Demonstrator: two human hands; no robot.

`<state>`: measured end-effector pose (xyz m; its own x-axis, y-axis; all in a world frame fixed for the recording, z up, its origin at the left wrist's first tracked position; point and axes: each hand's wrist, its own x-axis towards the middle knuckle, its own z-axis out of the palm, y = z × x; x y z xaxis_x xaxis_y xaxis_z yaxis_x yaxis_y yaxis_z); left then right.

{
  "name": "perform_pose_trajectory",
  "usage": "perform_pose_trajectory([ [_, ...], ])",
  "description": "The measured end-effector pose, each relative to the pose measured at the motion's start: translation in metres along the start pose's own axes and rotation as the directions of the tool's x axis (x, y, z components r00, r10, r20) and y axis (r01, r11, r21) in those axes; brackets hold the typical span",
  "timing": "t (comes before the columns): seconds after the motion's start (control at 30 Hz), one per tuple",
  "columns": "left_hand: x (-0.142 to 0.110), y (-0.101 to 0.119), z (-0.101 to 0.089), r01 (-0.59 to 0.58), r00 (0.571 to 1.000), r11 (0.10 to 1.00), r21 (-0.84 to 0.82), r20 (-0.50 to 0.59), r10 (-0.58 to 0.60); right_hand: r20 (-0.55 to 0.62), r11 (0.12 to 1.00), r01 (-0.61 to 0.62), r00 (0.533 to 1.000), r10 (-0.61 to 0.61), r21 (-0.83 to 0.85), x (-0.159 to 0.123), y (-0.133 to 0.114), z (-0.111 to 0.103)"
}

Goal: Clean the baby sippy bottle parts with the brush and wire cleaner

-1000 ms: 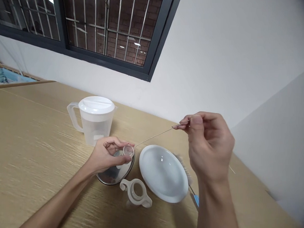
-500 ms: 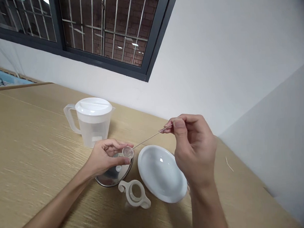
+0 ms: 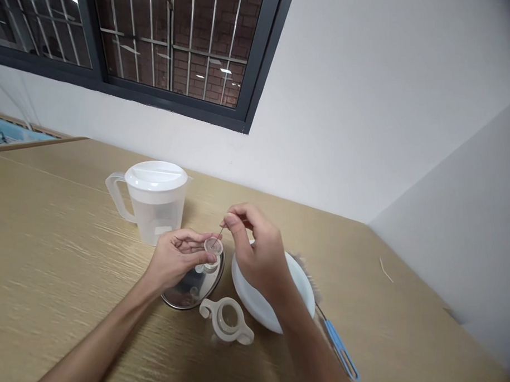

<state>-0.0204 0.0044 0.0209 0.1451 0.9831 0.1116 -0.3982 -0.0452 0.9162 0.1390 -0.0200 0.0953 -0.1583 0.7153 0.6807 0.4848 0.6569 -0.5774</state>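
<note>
My left hand [image 3: 177,258] pinches a small clear round plastic piece [image 3: 214,246], its opening facing up, between thumb and fingers. My right hand [image 3: 257,246] grips a thin metal wire [image 3: 217,237] close above it. The wire's lower end goes into the clear piece; its tip cannot be made out. Beneath my left hand lies a shiny metal plate [image 3: 183,296], with a small clear part [image 3: 209,268] just under the fingers. Nearer to me stands a clear bottle with a two-handled collar [image 3: 228,320]. A white oval bowl [image 3: 246,294] is partly hidden behind my right hand and forearm.
A translucent lidded pitcher [image 3: 157,203] stands behind my left hand. Right of the bowl lies a bottle brush with a blue handle [image 3: 339,347], partly behind my forearm. A thin pale strip [image 3: 385,270] rests on the table at the right. A wall and barred window [image 3: 170,49] rise behind.
My right hand has moved left and slightly down, bringing the wire further into the clear piece. The blue-handled brush has come into sight. My left hand has hardly moved.
</note>
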Motion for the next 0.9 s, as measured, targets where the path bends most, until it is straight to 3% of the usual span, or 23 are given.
perform_pose_trajectory([
  [0.13,0.000,-0.001,-0.001,-0.011,1.000,1.000,-0.005,0.008,0.011,0.032,0.999,-0.003,0.999,0.005,-0.051,0.000,0.008,0.006],
  [0.3,0.002,0.002,-0.006,-0.086,0.995,0.995,0.058,-0.044,0.089,0.189,0.997,-0.017,0.981,0.032,-0.080,-0.006,0.014,0.016],
  [0.4,0.004,0.002,-0.011,-0.130,0.991,0.985,0.114,-0.020,0.133,0.208,0.995,-0.009,0.978,0.030,-0.102,-0.008,0.017,0.021],
  [0.5,0.006,-0.002,-0.014,-0.150,0.989,0.975,0.164,0.024,0.148,0.169,0.991,-0.024,0.985,0.047,-0.135,-0.007,0.017,0.017],
  [0.67,0.006,-0.009,-0.018,-0.176,0.979,0.971,0.163,0.129,0.156,0.005,0.995,-0.081,0.997,0.081,-0.059,-0.005,0.011,-0.001],
  [0.9,0.005,-0.008,-0.018,-0.222,0.968,0.960,0.170,0.159,0.195,-0.074,0.997,-0.078,0.994,0.076,-0.029,-0.003,0.009,-0.015],
])
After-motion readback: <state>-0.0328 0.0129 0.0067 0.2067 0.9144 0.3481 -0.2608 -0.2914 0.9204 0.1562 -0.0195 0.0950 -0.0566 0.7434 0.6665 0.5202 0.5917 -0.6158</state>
